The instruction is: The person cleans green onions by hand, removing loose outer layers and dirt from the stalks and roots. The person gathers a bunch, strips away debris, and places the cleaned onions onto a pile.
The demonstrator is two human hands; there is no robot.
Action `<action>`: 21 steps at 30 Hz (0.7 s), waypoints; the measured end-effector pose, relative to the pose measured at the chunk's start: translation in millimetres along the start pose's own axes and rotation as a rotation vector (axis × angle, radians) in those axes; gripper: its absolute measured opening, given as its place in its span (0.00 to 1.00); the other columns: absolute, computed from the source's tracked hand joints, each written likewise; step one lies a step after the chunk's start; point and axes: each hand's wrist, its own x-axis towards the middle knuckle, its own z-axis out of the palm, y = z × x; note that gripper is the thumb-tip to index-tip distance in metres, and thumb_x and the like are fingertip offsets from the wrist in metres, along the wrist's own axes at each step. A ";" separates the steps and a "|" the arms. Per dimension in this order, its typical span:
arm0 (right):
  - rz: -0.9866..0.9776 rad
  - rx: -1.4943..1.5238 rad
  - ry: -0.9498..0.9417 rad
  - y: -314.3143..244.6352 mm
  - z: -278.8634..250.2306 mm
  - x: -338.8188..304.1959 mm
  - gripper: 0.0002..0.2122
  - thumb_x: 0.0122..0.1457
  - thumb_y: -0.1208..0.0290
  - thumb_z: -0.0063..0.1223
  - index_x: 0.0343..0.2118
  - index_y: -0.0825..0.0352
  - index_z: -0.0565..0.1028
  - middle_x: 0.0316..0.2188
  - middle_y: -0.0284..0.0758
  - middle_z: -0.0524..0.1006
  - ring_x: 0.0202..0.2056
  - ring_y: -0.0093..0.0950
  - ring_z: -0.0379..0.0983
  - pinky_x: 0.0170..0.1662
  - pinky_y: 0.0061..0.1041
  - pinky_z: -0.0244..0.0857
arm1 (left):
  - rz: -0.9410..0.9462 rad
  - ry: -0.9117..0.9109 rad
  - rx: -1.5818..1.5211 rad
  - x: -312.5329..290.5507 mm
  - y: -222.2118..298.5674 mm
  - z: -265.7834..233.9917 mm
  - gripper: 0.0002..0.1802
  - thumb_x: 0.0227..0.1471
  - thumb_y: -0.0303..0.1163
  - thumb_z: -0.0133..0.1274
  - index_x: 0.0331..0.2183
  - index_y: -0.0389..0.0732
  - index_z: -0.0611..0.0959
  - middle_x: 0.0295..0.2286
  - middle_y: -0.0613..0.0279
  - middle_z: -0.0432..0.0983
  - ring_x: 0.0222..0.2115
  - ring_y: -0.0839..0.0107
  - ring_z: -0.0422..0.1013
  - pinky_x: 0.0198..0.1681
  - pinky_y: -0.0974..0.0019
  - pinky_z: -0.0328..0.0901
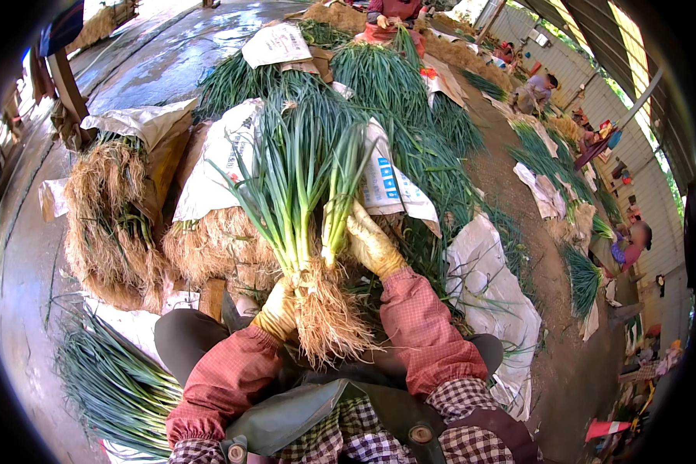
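- Head view: the person is sitting low among heaps of green onions, and the left hand (278, 311), in a yellowish glove, is closing around the neck of a bunch of green onions (298, 193), just above its tangled roots (329, 321); the fingers are wrapping tight around the white stalks.
- The right hand (371, 243), gloved the same way, is pressing against the right flank of the bunch a little higher up, its fingers curling around a few stalks that are standing slightly apart from the rest.
- The bunch is standing nearly upright between the two hands, roots hanging down over the lap and green tops fanning up in front of a white sack (224, 162).
- Likely risk: the separated stalks at the right hand could be slipping out and dropping onto the floor, since they are looking only loosely gathered.
- Another risk: squeezing hard at the neck could be bruising or snapping the tender stalks.
- The top-heavy leaves could also be tipping the bunch forward into the root-end pile (112, 224) at the left.
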 end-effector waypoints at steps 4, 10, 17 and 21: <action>0.197 -0.264 -0.032 26.9 -15.9 -4.1 0.18 0.59 0.73 0.39 0.53 0.67 0.59 0.48 0.33 0.66 0.50 0.26 0.60 0.53 0.26 0.53 | 0.082 0.208 0.105 7.1 6.5 7.3 0.16 0.48 0.32 0.46 0.41 0.37 0.72 0.33 0.52 0.72 0.32 0.60 0.70 0.39 0.58 0.68; 0.145 -0.420 0.339 70.0 1.4 -38.0 0.13 0.61 0.70 0.36 0.44 0.71 0.67 0.35 0.33 0.73 0.35 0.20 0.68 0.40 0.19 0.65 | 0.103 0.321 0.244 16.5 -3.7 0.4 0.13 0.47 0.23 0.43 0.38 0.31 0.73 0.28 0.54 0.73 0.26 0.66 0.71 0.31 0.66 0.70; 0.339 -1.910 -0.234 80.1 -40.9 -123.2 0.08 0.44 0.68 0.48 0.22 0.65 0.76 0.22 0.41 0.75 0.27 0.38 0.74 0.28 0.32 0.67 | 0.122 0.393 0.509 27.5 -0.2 -15.1 0.10 0.46 0.23 0.45 0.33 0.32 0.75 0.24 0.60 0.72 0.20 0.69 0.68 0.22 0.71 0.65; 0.996 -1.972 -0.200 62.7 -123.1 -197.0 0.10 0.49 0.64 0.46 0.26 0.64 0.75 0.24 0.41 0.74 0.30 0.42 0.72 0.33 0.34 0.66 | 0.133 0.333 0.367 16.7 -10.4 44.7 0.10 0.45 0.23 0.46 0.34 0.32 0.75 0.25 0.59 0.72 0.22 0.69 0.69 0.23 0.71 0.67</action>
